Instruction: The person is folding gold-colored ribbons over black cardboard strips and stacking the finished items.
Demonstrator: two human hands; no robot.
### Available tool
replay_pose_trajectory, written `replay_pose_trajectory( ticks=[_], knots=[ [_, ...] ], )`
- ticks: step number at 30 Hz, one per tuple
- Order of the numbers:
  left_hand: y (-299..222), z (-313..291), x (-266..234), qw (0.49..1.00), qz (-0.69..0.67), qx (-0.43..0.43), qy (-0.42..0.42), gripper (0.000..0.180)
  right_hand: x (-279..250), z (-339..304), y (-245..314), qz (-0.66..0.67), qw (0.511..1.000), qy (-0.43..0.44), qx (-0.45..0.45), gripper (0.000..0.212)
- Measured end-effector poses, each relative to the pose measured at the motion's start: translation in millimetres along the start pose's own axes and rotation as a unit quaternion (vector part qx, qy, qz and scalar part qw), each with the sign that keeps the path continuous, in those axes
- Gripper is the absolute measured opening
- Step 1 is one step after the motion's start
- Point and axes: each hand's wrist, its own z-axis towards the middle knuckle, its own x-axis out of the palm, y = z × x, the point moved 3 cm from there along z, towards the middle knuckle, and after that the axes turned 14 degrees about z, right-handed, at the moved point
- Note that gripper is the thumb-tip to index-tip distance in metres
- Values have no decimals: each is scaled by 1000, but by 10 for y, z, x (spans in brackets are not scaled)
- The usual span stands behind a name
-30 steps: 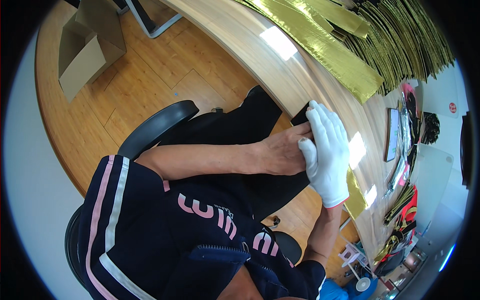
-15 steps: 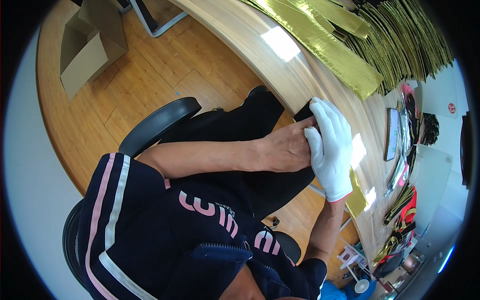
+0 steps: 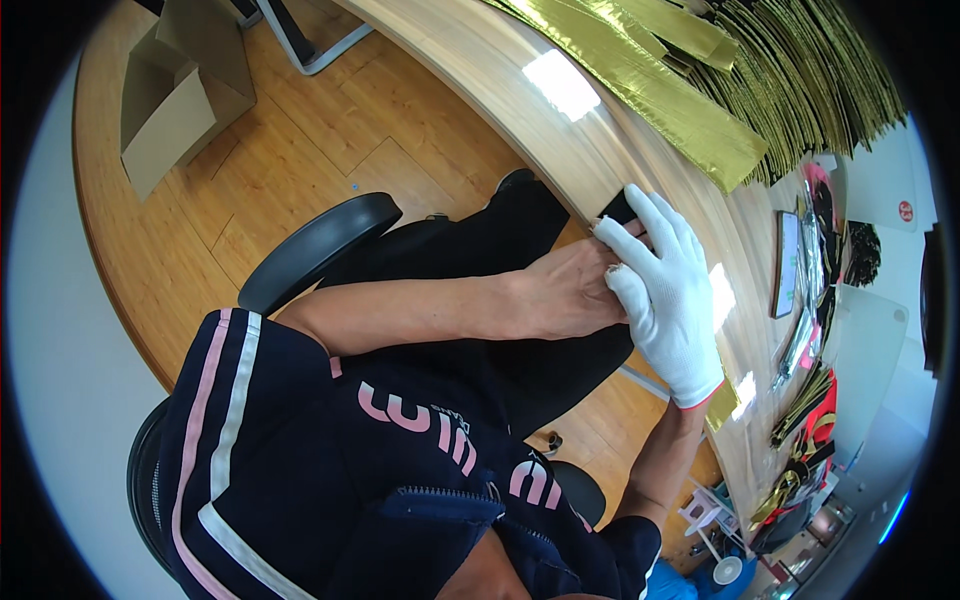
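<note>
My bare left hand [image 3: 572, 290] reaches in from the left to the table edge, its fingers mostly hidden beneath my other hand. My right hand [image 3: 675, 300], in a white glove, lies partly across it with fingers stretched and spread. A flat black piece [image 3: 617, 208] sticks out past the fingertips at the table edge; what it belongs to is hidden. Below the gloved wrist, part of a gold strip [image 3: 722, 408] shows on the table. I cannot tell whether the two are one piece.
Long gold strips [image 3: 690, 125] lie on the wooden table [image 3: 500, 70], beside a thick gold-and-black stack [image 3: 800, 80]. A phone [image 3: 786, 262] and red, black and gold pieces [image 3: 800, 440] line the far right. An open cardboard box [image 3: 180, 130] stands on the floor, and a chair armrest [image 3: 318, 248] is at left.
My gloved right hand has shifted slightly right and its fingers have spread apart. More of the black piece shows beside its fingertips. My left hand has barely moved.
</note>
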Motion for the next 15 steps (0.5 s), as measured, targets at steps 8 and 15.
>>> replay_pose_trajectory(
  ticks=[8,15],
  knots=[
    [15,-20,-53,998,39,30,28,43,4,69,142,-45,999,2,24,34],
    [16,-53,38,999,29,27,30,44,49,-65,-8,-19,999,-36,-12,42]
  ],
)
